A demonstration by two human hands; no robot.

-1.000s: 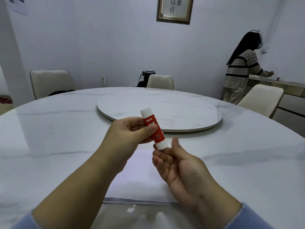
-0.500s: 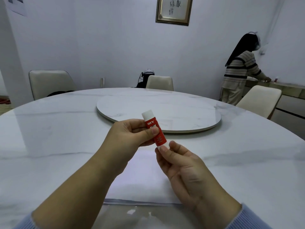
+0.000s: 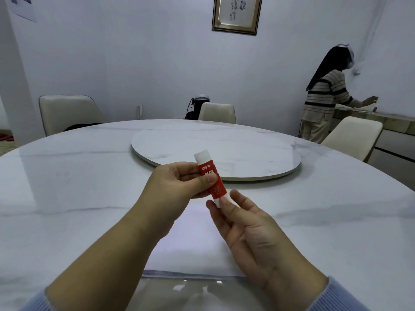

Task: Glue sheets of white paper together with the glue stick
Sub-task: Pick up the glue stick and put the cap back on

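A red glue stick (image 3: 212, 179) with white ends is held tilted above the table. My left hand (image 3: 177, 181) grips its red middle between thumb and fingers. My right hand (image 3: 242, 223) pinches the white lower end with thumb and fingertips. Under both hands a stack of white paper sheets (image 3: 190, 243) lies flat on the round marble table (image 3: 67, 198), its near edge along the table's front.
A marble turntable (image 3: 224, 151) sits at the table's centre. Cream chairs stand at the far left (image 3: 67, 113), far side (image 3: 216, 112) and right (image 3: 352, 135). A person in a striped sweater (image 3: 323, 102) stands at a counter at the right wall.
My right hand closed from open below the glue stick to pinching its white lower end. The stick stays in my left hand, nearly still.
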